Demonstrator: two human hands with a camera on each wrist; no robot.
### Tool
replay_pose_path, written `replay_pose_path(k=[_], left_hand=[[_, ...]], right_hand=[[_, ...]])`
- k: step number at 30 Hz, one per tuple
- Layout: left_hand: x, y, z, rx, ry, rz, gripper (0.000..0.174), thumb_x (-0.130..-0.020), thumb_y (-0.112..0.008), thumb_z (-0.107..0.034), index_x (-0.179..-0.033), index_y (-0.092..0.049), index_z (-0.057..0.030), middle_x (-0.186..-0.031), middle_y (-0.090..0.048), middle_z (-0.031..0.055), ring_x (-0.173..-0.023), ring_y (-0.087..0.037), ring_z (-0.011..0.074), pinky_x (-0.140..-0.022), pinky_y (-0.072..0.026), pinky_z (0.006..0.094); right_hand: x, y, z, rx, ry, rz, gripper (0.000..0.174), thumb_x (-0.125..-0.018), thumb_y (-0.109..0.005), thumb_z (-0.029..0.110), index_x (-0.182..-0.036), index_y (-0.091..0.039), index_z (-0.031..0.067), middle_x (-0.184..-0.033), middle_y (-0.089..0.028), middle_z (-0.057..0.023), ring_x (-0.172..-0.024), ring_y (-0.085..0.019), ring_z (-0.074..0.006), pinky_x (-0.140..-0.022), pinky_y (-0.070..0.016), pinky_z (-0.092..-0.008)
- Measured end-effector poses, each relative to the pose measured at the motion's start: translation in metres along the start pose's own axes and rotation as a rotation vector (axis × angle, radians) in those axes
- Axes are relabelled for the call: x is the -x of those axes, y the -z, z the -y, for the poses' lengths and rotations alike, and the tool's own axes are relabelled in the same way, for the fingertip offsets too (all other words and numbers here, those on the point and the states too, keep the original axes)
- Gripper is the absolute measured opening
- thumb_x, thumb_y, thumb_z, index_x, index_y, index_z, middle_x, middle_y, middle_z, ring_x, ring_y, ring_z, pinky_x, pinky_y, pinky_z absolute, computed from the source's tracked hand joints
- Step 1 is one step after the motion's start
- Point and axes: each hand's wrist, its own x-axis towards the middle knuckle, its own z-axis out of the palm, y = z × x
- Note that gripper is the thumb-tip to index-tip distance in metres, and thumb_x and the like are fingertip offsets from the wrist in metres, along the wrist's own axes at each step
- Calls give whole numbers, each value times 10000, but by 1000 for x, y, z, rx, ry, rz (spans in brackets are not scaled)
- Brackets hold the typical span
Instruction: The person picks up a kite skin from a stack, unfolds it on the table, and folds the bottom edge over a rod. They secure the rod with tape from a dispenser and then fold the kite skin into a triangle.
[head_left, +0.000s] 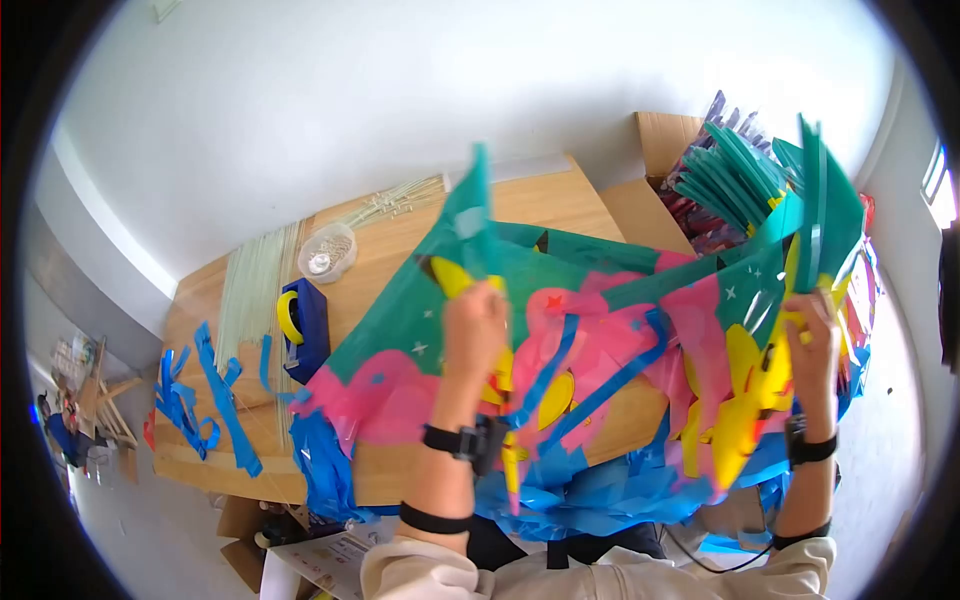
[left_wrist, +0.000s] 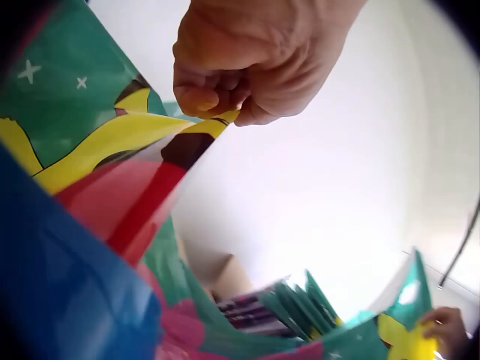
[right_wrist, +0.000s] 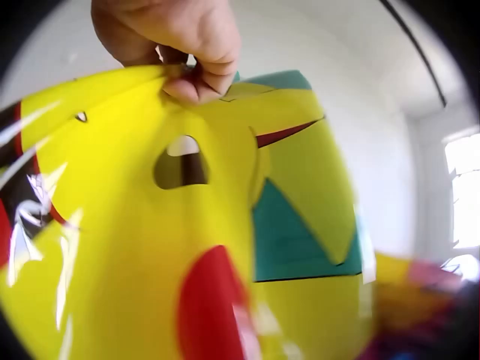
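Observation:
A large glossy plastic sheet point(head_left: 600, 260), printed green, pink and yellow with cartoon figures, hangs spread between both hands over the table. My left hand point(head_left: 475, 325) pinches its yellow edge, and a green corner stands up above the fist. In the left wrist view the left hand point(left_wrist: 262, 60) has thumb and fingers curled on the folded rim. My right hand point(head_left: 812, 335) grips the other side of the sheet, below another raised green point. Up close, the right hand point(right_wrist: 180, 45) pinches the top of a yellow cartoon face. Blue streamers point(head_left: 600, 385) lie across the sheet's lower part.
On the wooden table point(head_left: 530, 200) are thin pale rods point(head_left: 255, 290), a clear bowl point(head_left: 328, 250) of small parts, a blue tape dispenser point(head_left: 306, 330) and blue strips point(head_left: 225, 400). A cardboard box point(head_left: 640, 215) with folded green sheets point(head_left: 735, 175) stands behind at the right.

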Motion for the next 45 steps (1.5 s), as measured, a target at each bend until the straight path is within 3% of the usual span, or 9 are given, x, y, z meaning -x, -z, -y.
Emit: replay_pose_path(k=[7,10,13,16,18,23,27,37,45], left_hand=[[52,-42,-148,724,-109,371,69,-860,-566,-60,-888,-548,1,-694,-547,167,-624,-577,305,-558,-435,354],[54,-49,-157,939,-175,335,142,-887,-555,-77,-1002,-572,6,-753,-613,112,-682,-616,248,-622,-469,295],[38,-31,-138,1143,-124,690,198,-896,-570,-103,-1056,-591,12,-828,-662,74,-727,-633,177,-665,-483,255],[13,-15,-98,1072,388,459,160,-875,-591,-112,-977,-626,6,-772,-659,63,-682,-625,109,-597,-481,234],[-4,-25,-40,796,486,188,126,-841,-598,-99,-892,-643,7,-729,-654,65,-623,-618,105,-545,-474,225],[-17,-76,131,128,431,60,168,-784,-631,-132,-777,-621,35,-726,-640,160,-635,-616,248,-578,-482,337],[-31,-87,126,-215,476,81,225,-756,-661,-182,-706,-586,24,-772,-622,239,-780,-598,410,-702,-477,461],[-39,-64,126,-49,303,-116,178,-700,-657,-130,-672,-558,16,-693,-611,199,-656,-588,376,-596,-457,451],[-39,29,36,-160,169,-405,159,-741,-602,-75,-673,-477,-4,-598,-541,167,-558,-551,340,-516,-428,409]], right_hand=[[9,-48,104,-421,40,212,567,-688,-755,474,-938,-555,5,-817,-488,-115,-709,-511,-250,-634,-433,-333],[19,-48,89,-492,-95,116,304,-761,-718,198,-808,-476,20,-745,-372,-54,-642,-398,-160,-559,-338,-285],[25,-46,61,-451,-203,-31,263,-741,-614,-28,-743,-359,39,-727,-264,6,-608,-278,-82,-515,-225,-245],[33,-24,-9,-387,-426,-302,303,-829,-586,-30,-1130,-568,-1,-943,-571,-42,-827,-531,-90,-695,-431,-209],[26,11,-34,-514,-352,-358,471,-862,-534,-4,-1324,-451,31,-1122,-622,-110,-931,-617,-154,-789,-496,-243],[10,43,-26,-642,-206,-307,471,-868,-536,98,-1327,-441,60,-1116,-622,-137,-937,-645,-187,-793,-543,-284],[20,43,-28,-620,-329,-296,329,-855,-546,169,-1174,-553,92,-1057,-624,-69,-912,-643,-161,-766,-547,-271],[10,27,-21,-657,-310,-176,127,-797,-541,55,-911,-598,60,-897,-596,-41,-831,-594,-140,-793,-469,-248],[-13,37,-25,429,68,-390,153,-807,-521,-44,-913,-600,33,-942,-597,-79,-759,-557,-216,-657,-452,-282]])
